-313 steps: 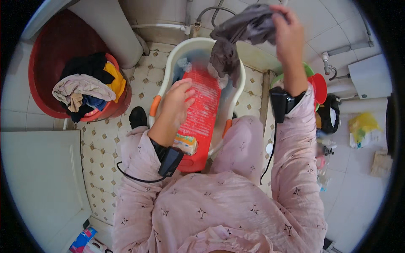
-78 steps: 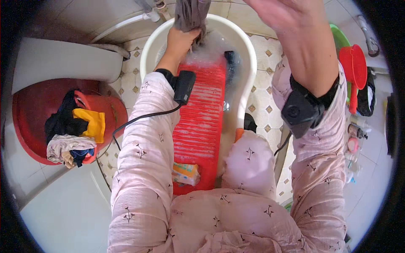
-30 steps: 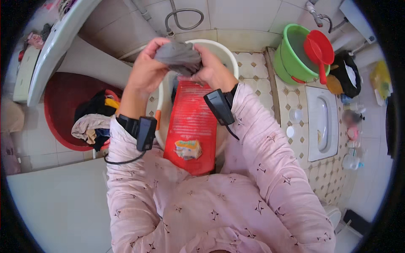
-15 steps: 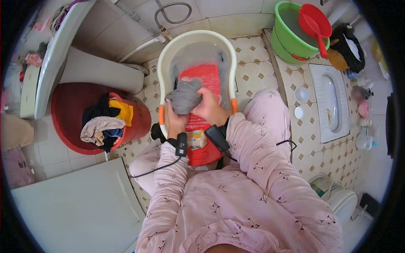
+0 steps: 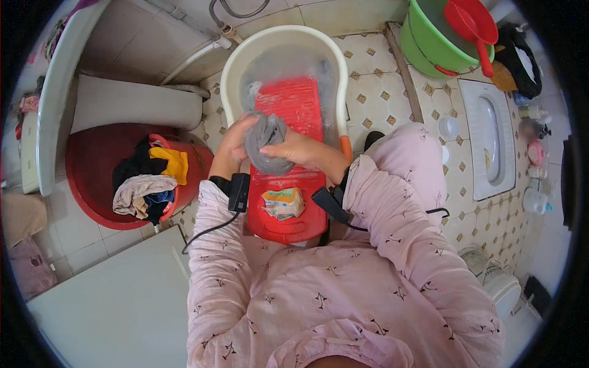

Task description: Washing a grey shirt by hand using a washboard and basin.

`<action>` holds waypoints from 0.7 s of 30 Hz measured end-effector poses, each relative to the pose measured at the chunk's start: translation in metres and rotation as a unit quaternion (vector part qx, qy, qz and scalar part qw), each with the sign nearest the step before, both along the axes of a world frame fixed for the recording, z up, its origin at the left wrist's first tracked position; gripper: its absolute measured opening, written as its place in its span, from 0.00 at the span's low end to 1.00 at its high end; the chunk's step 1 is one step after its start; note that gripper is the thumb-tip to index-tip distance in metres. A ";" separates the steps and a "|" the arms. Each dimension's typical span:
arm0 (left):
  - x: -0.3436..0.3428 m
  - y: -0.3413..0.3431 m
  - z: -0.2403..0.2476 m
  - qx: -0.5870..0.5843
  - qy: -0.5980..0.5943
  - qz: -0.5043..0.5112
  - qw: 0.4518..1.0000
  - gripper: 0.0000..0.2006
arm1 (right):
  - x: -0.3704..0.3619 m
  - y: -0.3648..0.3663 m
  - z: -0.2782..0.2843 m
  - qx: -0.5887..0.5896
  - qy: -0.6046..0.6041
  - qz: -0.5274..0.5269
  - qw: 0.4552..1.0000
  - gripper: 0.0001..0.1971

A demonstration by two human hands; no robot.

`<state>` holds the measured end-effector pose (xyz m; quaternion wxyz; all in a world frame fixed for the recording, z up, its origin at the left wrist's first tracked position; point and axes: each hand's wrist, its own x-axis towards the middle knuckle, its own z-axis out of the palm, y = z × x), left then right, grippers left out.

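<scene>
A wet grey cloth [image 5: 265, 144], bunched and twisted, is gripped between both my hands above the red washboard [image 5: 291, 107]. My left hand [image 5: 234, 141] is closed round its left side. From the right, my right hand [image 5: 297, 150] closes on it, thumb across the front. Under the washboard stands a cream basin [image 5: 343, 73] of cloudy water with an orange handle. The washboard slopes out of the water toward me. On its near end lies a small yellow and white packet [image 5: 283, 203], its contents hidden.
At left, a red tub [image 5: 86, 184] holds a smaller red bucket of clothes [image 5: 144, 187]. A green bucket [image 5: 417, 46] with a red dipper [image 5: 469, 27] stands far right, beyond a raised ledge. Nearer on that side is a squat toilet [image 5: 491, 147]. Cables run from both wrists.
The grey cloth has become more tightly twisted, and my hands have shifted round it. My left hand has moved up and left. The view has shifted, showing more of the washboard's near end and the packet.
</scene>
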<state>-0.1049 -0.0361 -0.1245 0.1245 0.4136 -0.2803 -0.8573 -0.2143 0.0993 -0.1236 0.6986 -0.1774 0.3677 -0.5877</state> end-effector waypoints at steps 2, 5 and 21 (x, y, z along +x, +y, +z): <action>-0.010 -0.005 -0.006 -0.053 -0.021 -0.092 0.994 0.15 | 0.004 -0.003 -0.009 -0.125 0.206 -0.004 0.971 0.29; -0.019 -0.011 -0.028 -0.049 -0.041 -0.086 0.994 0.17 | 0.017 -0.012 -0.038 -0.085 0.490 -0.022 0.867 0.32; 0.011 0.014 0.062 -0.127 0.073 0.019 0.989 0.19 | -0.019 0.010 0.064 0.049 -0.176 0.032 0.983 0.23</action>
